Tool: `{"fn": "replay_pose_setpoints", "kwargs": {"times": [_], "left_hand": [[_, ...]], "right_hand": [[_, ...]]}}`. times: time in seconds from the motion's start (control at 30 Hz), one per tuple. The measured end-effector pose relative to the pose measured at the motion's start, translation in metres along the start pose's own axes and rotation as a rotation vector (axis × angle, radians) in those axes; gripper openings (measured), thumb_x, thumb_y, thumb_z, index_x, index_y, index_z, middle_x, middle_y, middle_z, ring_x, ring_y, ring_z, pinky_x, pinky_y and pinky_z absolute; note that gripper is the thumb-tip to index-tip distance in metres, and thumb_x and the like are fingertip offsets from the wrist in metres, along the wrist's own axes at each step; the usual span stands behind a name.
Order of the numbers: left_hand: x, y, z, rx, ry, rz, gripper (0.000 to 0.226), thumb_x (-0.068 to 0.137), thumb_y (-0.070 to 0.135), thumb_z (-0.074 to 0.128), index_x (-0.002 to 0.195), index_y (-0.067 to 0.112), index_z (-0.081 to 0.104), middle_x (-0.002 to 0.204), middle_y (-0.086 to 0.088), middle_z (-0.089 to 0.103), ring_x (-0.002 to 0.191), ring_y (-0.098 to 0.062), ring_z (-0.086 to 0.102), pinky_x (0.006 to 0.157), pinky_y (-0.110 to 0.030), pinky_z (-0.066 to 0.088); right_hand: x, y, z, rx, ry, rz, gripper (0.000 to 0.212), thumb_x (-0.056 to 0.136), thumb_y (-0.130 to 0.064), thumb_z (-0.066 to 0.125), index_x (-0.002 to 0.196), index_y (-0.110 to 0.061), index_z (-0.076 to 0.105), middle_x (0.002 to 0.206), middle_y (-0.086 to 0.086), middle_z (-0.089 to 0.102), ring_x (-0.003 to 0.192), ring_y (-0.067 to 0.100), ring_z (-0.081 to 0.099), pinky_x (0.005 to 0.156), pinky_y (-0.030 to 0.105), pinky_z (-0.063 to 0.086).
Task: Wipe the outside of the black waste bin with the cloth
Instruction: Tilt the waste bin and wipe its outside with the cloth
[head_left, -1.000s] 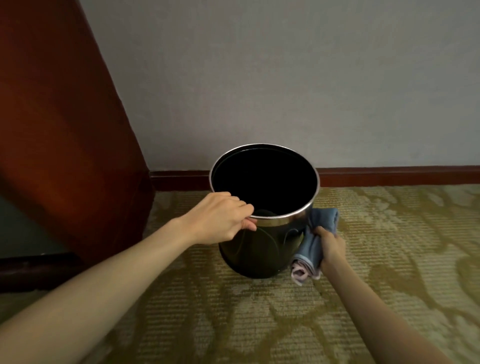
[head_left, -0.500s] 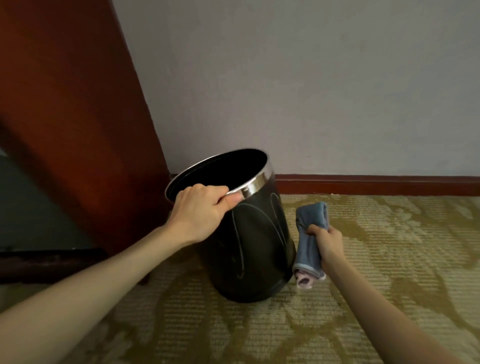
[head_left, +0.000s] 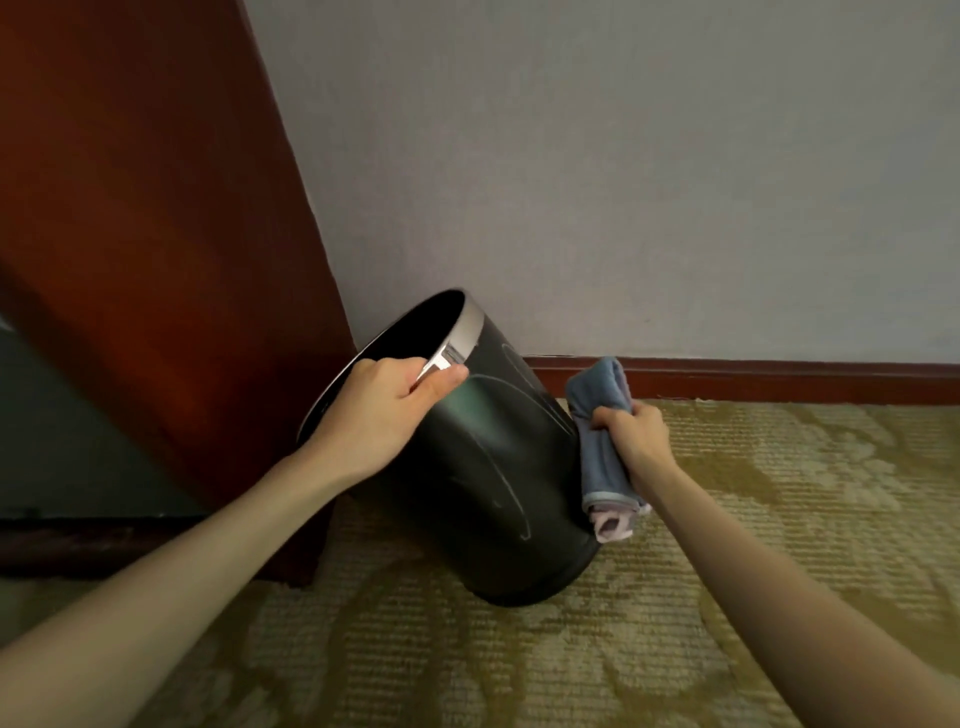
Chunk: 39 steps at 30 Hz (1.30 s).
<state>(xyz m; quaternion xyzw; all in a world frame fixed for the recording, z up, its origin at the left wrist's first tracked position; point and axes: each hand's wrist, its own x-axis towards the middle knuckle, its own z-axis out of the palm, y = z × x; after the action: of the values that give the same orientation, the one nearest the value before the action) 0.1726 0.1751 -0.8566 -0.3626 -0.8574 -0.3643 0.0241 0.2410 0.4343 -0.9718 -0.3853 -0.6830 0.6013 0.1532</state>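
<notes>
The black waste bin (head_left: 483, 467) stands on the patterned carpet (head_left: 779, 519) close to the grey wall (head_left: 623, 182), tipped toward the reddish wooden panel (head_left: 130, 234) so that its open mouth faces that panel and only the lower edge of its base on the side away from the panel meets the carpet. A silver band (head_left: 470, 330) rings the top of the bin, and thin pale curved lines run down its dark side. The left hand (head_left: 379, 415) grips the bin at that band: the fingers curl over the rim into the opening while the thumb presses on the outside just below the metal. The right hand (head_left: 636, 436) is on the side of the bin away from the panel, fingers wrapped tightly around a folded blue cloth (head_left: 602, 441). The cloth hangs upright along the bin's wall, touching or nearly touching it, with a pinkish layer showing at its lower end near the bin's base. A dark red skirting board (head_left: 753, 376) runs along the foot of the wall behind the bin and cloth.
</notes>
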Motion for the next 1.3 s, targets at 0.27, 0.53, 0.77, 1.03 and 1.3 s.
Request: {"fn": "replay_pose_setpoints", "kwargs": {"times": [0.27,0.53,0.77,1.03,1.3], "left_hand": [[0.0,-0.011,-0.002,0.016,-0.001,0.029,0.057,0.094,0.041,0.045,0.054,0.001,0.04,0.047,0.001,0.031,0.04,-0.009,0.029,0.044,-0.029,0.025],[0.026,-0.021,-0.007,0.141,0.068,-0.06,0.057,0.096,0.043,0.041,0.05,0.01,0.036,0.047,-0.002,0.033,0.043,-0.019,0.035,0.049,-0.034,0.027],[0.047,-0.017,0.001,0.222,0.132,-0.122,0.059,0.094,0.048,0.039,0.05,0.008,0.035,0.049,-0.005,0.035,0.051,-0.029,0.04,0.05,-0.037,0.023],[0.05,-0.017,0.002,0.262,0.158,-0.068,0.059,0.095,0.046,0.039,0.049,0.009,0.035,0.048,-0.006,0.037,0.057,-0.033,0.043,0.057,-0.036,0.03],[0.027,-0.023,-0.004,0.272,0.228,0.029,0.05,0.098,0.032,0.04,0.057,0.005,0.047,0.053,-0.022,0.051,0.055,-0.041,0.052,0.056,-0.044,0.038]], "right_hand": [[0.014,-0.005,0.009,-0.303,-0.042,-0.033,0.01,0.081,-0.026,0.057,0.086,-0.018,0.058,0.075,0.003,0.061,0.061,0.013,0.054,0.049,0.024,0.036],[-0.029,-0.017,0.036,-0.226,0.243,-0.126,0.027,0.078,-0.037,0.055,0.098,-0.02,0.061,0.087,0.005,0.063,0.067,0.018,0.053,0.059,0.03,0.038],[-0.089,-0.011,0.066,-0.134,0.366,-0.298,0.023,0.081,-0.031,0.058,0.095,-0.022,0.043,0.096,-0.002,0.039,0.071,0.014,0.041,0.067,0.032,0.031],[-0.132,0.002,0.094,-0.143,0.392,-0.503,0.04,0.07,-0.038,0.052,0.098,-0.009,0.048,0.101,0.006,0.044,0.081,0.023,0.05,0.066,0.04,0.043],[-0.094,-0.023,0.08,-0.014,0.375,-0.365,0.028,0.068,-0.036,0.06,0.086,-0.02,0.045,0.09,-0.002,0.047,0.075,0.021,0.049,0.076,0.047,0.043]]}}
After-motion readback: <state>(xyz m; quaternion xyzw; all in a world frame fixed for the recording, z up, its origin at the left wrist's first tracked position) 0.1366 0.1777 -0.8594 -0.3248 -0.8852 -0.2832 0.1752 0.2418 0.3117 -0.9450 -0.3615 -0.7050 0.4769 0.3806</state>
